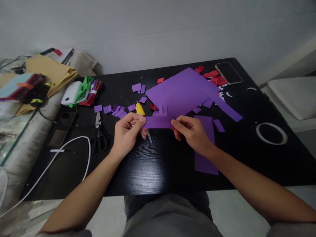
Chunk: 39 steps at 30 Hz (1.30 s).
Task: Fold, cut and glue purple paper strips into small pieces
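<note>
Between my two hands a purple paper strip is held level above the black table. My left hand pinches its left end between thumb and fingers. At the other end, my right hand grips the strip the same way. Just beyond the strip lie a yellow glue bottle with a pointed tip and a large purple paper sheet. A smaller purple paper piece is partly under my right forearm. Small purple paper pieces are scattered beyond my left hand.
Black-handled scissors and a white cable lie left. Bundled coloured strips stand at the back left. Red paper scraps, a phone and a white ring are at the right. A wall rises behind the table.
</note>
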Each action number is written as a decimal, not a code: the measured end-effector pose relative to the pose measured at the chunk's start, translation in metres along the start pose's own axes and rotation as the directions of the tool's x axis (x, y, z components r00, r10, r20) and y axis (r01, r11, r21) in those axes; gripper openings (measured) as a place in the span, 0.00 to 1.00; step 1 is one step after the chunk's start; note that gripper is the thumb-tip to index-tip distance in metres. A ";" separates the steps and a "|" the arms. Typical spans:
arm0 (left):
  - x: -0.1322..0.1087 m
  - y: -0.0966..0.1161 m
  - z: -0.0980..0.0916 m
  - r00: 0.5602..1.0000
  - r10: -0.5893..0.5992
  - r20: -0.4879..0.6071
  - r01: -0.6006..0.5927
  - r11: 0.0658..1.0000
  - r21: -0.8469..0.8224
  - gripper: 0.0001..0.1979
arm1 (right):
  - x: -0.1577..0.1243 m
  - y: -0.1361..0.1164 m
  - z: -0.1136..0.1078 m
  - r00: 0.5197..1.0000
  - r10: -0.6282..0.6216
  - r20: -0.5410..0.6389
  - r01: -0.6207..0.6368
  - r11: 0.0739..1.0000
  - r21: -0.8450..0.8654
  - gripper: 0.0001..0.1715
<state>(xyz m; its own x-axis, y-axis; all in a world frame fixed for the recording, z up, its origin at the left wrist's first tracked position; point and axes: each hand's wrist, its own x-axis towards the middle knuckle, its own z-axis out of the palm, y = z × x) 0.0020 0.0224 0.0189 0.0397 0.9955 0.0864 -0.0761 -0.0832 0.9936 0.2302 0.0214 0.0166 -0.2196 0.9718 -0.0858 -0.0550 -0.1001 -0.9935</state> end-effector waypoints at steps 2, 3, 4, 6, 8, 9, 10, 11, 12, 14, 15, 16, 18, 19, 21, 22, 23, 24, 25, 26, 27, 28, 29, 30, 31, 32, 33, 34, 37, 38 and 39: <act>0.000 0.001 0.000 1.000 0.009 -0.003 -0.009 1.000 0.019 0.10 | 0.001 0.001 0.000 1.000 0.008 0.008 -0.008 1.000 0.011 0.22; 0.000 0.001 0.001 1.000 0.012 -0.004 -0.012 1.000 0.026 0.11 | 0.002 0.002 0.000 1.000 0.014 0.011 -0.015 1.000 0.018 0.21; -0.001 0.001 0.001 1.000 0.014 -0.007 -0.014 0.999 0.031 0.11 | 0.002 0.002 0.000 1.000 0.021 0.011 -0.021 0.999 0.027 0.20; -0.002 0.001 0.002 1.000 0.020 -0.006 -0.020 0.999 0.047 0.11 | 0.003 0.003 0.000 1.000 0.029 -0.001 -0.029 0.999 0.045 0.18; -0.002 0.001 0.002 0.999 0.040 -0.002 -0.040 0.997 0.067 0.11 | 0.004 0.003 -0.001 0.999 0.028 -0.020 -0.027 0.998 0.049 0.17; -0.003 0.001 0.002 0.999 0.051 -0.001 -0.051 0.996 0.079 0.11 | 0.004 0.004 -0.001 0.999 0.022 -0.028 -0.021 0.999 0.046 0.17; -0.003 0.001 0.002 0.998 0.061 0.001 -0.061 0.994 0.090 0.11 | 0.004 0.004 -0.001 0.999 0.014 -0.035 -0.013 0.999 0.039 0.17; -0.003 0.000 0.001 0.998 0.069 0.001 -0.069 0.993 0.098 0.11 | 0.004 0.004 -0.001 0.999 0.007 -0.040 -0.005 0.999 0.031 0.17; -0.003 0.000 0.001 0.997 0.074 0.001 -0.074 0.992 0.107 0.10 | 0.004 0.004 -0.001 0.999 0.000 -0.044 0.001 1.000 0.024 0.17; -0.003 0.000 0.001 0.997 0.083 0.002 -0.083 0.989 0.125 0.10 | 0.004 0.005 -0.001 0.999 -0.006 -0.052 0.007 1.000 0.016 0.16; -0.004 0.000 0.001 0.996 0.091 0.002 -0.091 0.986 0.137 0.10 | 0.005 0.005 -0.001 0.998 -0.008 -0.058 0.009 1.000 0.020 0.16; -0.004 0.000 0.002 0.995 0.100 0.002 -0.099 0.984 0.150 0.10 | 0.005 0.005 -0.001 0.998 -0.010 -0.066 0.012 1.000 0.027 0.15; -0.005 -0.001 0.003 0.993 0.116 0.006 -0.115 0.977 0.179 0.10 | 0.005 0.005 -0.001 0.996 -0.017 -0.083 0.020 0.999 0.043 0.14; -0.006 -0.001 0.003 0.992 0.123 0.012 -0.123 0.973 0.195 0.10 | 0.005 0.005 -0.001 0.996 -0.020 -0.092 0.024 0.999 0.045 0.13; -0.007 0.000 0.003 0.990 0.133 0.039 -0.139 0.964 0.227 0.08 | 0.004 0.005 -0.001 0.994 -0.025 -0.110 0.028 0.999 0.028 0.13; -0.007 0.000 0.003 0.989 0.136 0.061 -0.147 0.959 0.244 0.07 | 0.004 0.005 -0.002 0.993 -0.027 -0.119 0.028 1.000 0.008 0.13; -0.007 0.001 0.002 0.987 0.137 0.087 -0.156 0.953 0.261 0.06 | 0.004 0.004 -0.002 0.991 -0.032 -0.127 0.030 0.999 -0.016 0.14; -0.007 0.001 0.001 0.984 0.136 0.117 -0.164 0.947 0.275 0.06 | 0.004 0.004 -0.002 0.991 -0.040 -0.131 0.035 0.999 -0.041 0.14; -0.007 0.002 0.000 0.980 0.132 0.148 -0.170 0.944 0.283 0.06 | 0.004 0.005 -0.002 0.991 -0.050 -0.128 0.041 0.997 -0.067 0.15; -0.007 0.002 -0.001 0.975 0.128 0.180 -0.176 0.941 0.289 0.07 | 0.004 0.005 -0.002 0.991 -0.062 -0.120 0.051 0.994 -0.093 0.16; -0.006 0.003 -0.002 0.971 0.122 0.205 -0.180 0.939 0.293 0.07 | 0.003 0.006 -0.002 0.992 -0.073 -0.104 0.061 0.991 -0.118 0.17; -0.006 0.003 -0.003 0.967 0.114 0.227 -0.180 0.938 0.296 0.06 | 0.003 0.007 -0.002 0.993 -0.086 -0.084 0.073 0.987 -0.144 0.18; -0.006 0.003 -0.003 0.963 0.102 0.248 -0.176 0.938 0.300 0.06 | 0.002 0.008 -0.001 0.993 -0.098 -0.060 0.086 0.981 -0.174 0.18; -0.006 0.002 -0.002 0.960 0.083 0.266 -0.166 0.937 0.306 0.07 | 0.001 0.009 0.000 0.994 -0.107 -0.031 0.099 0.973 -0.208 0.17; -0.006 0.002 -0.002 0.958 0.062 0.281 -0.153 0.937 0.315 0.07 | 0.000 0.011 0.001 0.993 -0.117 -0.001 0.114 0.964 -0.242 0.16; -0.006 0.001 -0.001 0.955 0.040 0.294 -0.140 0.934 0.328 0.07 | -0.001 0.012 0.002 0.991 -0.127 0.033 0.131 0.952 -0.275 0.14; -0.006 0.000 -0.001 0.952 0.017 0.307 -0.127 0.931 0.343 0.08 | -0.002 0.013 0.002 0.988 -0.137 0.068 0.151 0.941 -0.302 0.13; -0.007 -0.001 0.000 0.947 -0.002 0.320 -0.120 0.925 0.360 0.08 | -0.004 0.014 0.003 0.985 -0.146 0.097 0.170 0.930 -0.325 0.11; -0.008 -0.004 0.000 0.937 -0.039 0.348 -0.113 0.907 0.405 0.09 | -0.006 0.017 0.004 0.977 -0.159 0.143 0.200 0.914 -0.353 0.10; -0.008 -0.005 0.000 0.933 -0.049 0.356 -0.110 0.904 0.413 0.10 | -0.007 0.017 0.005 0.977 -0.156 0.143 0.197 0.918 -0.345 0.10; -0.008 -0.006 0.000 0.931 -0.054 0.360 -0.108 0.903 0.415 0.10 | -0.007 0.017 0.005 0.979 -0.148 0.138 0.186 0.927 -0.324 0.10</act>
<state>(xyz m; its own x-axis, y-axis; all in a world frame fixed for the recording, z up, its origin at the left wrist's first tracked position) 0.0016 0.0151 0.0123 0.3998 0.9151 0.0530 0.3404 -0.2019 0.9184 0.2258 0.0121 0.0009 -0.3416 0.9369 0.0739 0.2239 0.1575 -0.9618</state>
